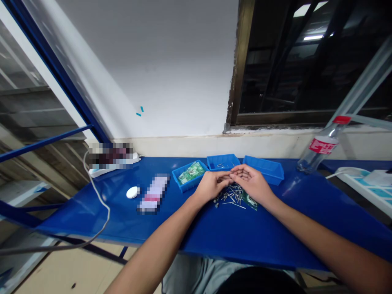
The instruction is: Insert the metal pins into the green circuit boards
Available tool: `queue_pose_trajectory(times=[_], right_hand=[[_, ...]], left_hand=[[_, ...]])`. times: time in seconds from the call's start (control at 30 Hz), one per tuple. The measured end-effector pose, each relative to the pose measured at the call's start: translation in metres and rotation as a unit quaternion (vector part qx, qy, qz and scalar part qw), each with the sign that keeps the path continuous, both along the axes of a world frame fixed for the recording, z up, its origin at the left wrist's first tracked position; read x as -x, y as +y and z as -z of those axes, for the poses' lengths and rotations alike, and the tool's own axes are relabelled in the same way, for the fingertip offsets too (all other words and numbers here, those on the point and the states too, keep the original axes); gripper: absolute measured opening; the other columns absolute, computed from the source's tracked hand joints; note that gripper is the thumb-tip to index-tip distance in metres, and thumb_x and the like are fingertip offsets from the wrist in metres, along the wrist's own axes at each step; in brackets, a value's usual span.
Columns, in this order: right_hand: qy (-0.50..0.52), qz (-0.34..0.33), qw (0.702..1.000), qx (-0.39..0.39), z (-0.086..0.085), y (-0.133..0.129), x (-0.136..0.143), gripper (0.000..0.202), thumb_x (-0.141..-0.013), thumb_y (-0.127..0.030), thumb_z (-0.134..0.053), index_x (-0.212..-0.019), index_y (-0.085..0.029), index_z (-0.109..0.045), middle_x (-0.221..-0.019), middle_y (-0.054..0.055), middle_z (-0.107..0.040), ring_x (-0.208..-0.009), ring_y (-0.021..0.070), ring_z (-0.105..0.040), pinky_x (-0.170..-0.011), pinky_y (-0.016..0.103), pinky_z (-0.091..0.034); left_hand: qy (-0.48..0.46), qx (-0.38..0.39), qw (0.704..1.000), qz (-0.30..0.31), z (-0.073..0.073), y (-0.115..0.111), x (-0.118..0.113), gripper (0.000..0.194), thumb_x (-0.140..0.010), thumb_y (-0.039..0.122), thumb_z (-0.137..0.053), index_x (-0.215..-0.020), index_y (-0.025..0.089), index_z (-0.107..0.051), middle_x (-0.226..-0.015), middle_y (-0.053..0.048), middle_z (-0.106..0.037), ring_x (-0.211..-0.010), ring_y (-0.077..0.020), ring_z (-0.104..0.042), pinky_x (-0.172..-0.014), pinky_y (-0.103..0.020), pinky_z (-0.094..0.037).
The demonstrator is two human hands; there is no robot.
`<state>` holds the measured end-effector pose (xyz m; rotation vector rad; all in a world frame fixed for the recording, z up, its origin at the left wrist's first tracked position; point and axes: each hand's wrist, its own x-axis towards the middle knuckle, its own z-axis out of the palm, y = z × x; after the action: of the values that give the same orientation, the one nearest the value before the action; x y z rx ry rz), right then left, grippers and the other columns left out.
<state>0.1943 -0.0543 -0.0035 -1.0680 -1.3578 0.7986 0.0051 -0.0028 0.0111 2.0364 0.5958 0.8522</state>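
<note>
Above loose pins (pixel 232 195), left hand (pixel 211 184) and right hand (pixel 251 181) meet, grip unclear; bottle (pixel 320 149) label unreadable.

**Both hands meet at the middle, fingers curled**

Both bare forearms reach forward from the lower edge of the view and converge towards the centre. The left hand (pixel 211 184) lies knuckles up, its fingers bent and pointing right. The right hand (pixel 251 182) is turned palm up and slightly inward, fingers loosely curled. The fingertips of the two hands touch or nearly touch; whether they pinch anything between them cannot be made out
</note>
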Motion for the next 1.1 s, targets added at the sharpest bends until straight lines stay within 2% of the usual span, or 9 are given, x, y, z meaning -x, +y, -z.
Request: queue_pose_trajectory(times=[0.17,0.27,0.47,0.63,0.73,0.87,0.97,1.1], right_hand=[[-0.016,0.027,0.999,0.006,-0.005,-0.003,-0.001,0.028,-0.089,-0.048,-0.072,-0.098,-0.021,-0.066,-0.088,0.006,-0.072,-0.080,0.0199,-0.069,-0.070,0.032,-0.057],[-0.090,0.047,0.995,-0.012,-0.007,-0.004,-0.003,0.025,-0.092,-0.046,-0.067,-0.094,-0.022,-0.068,-0.091,0.006,-0.072,-0.081,0.0206,-0.069,-0.067,0.032,-0.054],[-0.271,0.112,0.952,-0.090,-0.011,-0.007,-0.006,0.007,-0.091,-0.029,-0.066,-0.090,-0.023,-0.070,-0.093,0.004,-0.069,-0.067,0.0172,-0.058,-0.062,0.031,-0.046],[-0.335,0.100,0.929,-0.118,-0.010,-0.007,-0.004,0.007,-0.086,-0.019,-0.064,-0.092,-0.023,-0.067,-0.084,0.002,-0.068,-0.072,0.0188,-0.059,-0.071,0.031,-0.047],[-0.329,0.093,0.933,-0.111,-0.009,-0.008,-0.001,0.016,-0.085,-0.018,-0.063,-0.100,-0.023,-0.063,-0.085,0.001,-0.067,-0.072,0.0182,-0.059,-0.070,0.030,-0.048],[-0.304,0.082,0.944,-0.103,-0.012,-0.012,0.001,0.030,-0.087,-0.017,-0.058,-0.116,-0.022,-0.059,-0.083,0.000,-0.065,-0.070,0.0172,-0.058,-0.069,0.029,-0.048],[-0.296,0.099,0.945,-0.095,-0.014,-0.014,-0.001,0.018,-0.088,-0.019,-0.059,-0.105,-0.023,-0.064,-0.084,0.000,-0.068,-0.069,0.0169,-0.058,-0.066,0.029,-0.047],[-0.296,0.101,0.945,-0.093,-0.012,-0.012,-0.004,0.008,-0.090,-0.026,-0.064,-0.096,-0.024,-0.069,-0.085,0.001,-0.069,-0.067,0.0174,-0.057,-0.066,0.031,-0.047]], left_hand=[[-0.027,0.016,0.998,-0.052,-0.004,0.004,0.003,0.028,-0.091,0.036,-0.071,-0.111,0.018,-0.080,-0.105,-0.008,-0.081,-0.096,-0.0247,-0.078,-0.089,-0.035,-0.062],[-0.044,0.025,0.996,-0.073,-0.005,0.004,0.004,0.030,-0.091,0.039,-0.071,-0.111,0.018,-0.079,-0.105,-0.008,-0.081,-0.096,-0.0237,-0.077,-0.087,-0.034,-0.061],[-0.006,-0.029,0.996,-0.089,-0.009,0.002,0.002,0.020,-0.091,0.033,-0.070,-0.099,0.018,-0.080,-0.100,-0.006,-0.080,-0.085,-0.0195,-0.075,-0.082,-0.030,-0.059],[0.013,-0.036,0.997,-0.071,-0.010,0.000,0.001,0.021,-0.092,0.034,-0.069,-0.097,0.017,-0.079,-0.099,-0.007,-0.079,-0.085,-0.0187,-0.073,-0.080,-0.027,-0.057],[-0.006,-0.003,0.999,-0.047,-0.008,-0.001,0.001,0.029,-0.092,0.038,-0.069,-0.110,0.016,-0.076,-0.098,-0.008,-0.079,-0.086,-0.0192,-0.074,-0.079,-0.027,-0.057],[-0.031,0.056,0.997,-0.032,-0.006,-0.002,0.001,0.059,-0.094,0.047,-0.066,-0.145,0.018,-0.054,-0.089,-0.006,-0.078,-0.076,-0.0186,-0.074,-0.075,-0.029,-0.058],[-0.020,0.091,0.995,-0.021,-0.005,-0.004,0.001,0.065,-0.096,0.051,-0.064,-0.151,0.020,-0.048,-0.086,-0.005,-0.078,-0.071,-0.0188,-0.074,-0.072,-0.030,-0.059],[-0.042,0.109,0.993,-0.014,-0.002,-0.002,0.000,0.067,-0.093,0.047,-0.069,-0.151,0.020,-0.048,-0.101,-0.010,-0.080,-0.085,-0.0214,-0.077,-0.081,-0.033,-0.061]])
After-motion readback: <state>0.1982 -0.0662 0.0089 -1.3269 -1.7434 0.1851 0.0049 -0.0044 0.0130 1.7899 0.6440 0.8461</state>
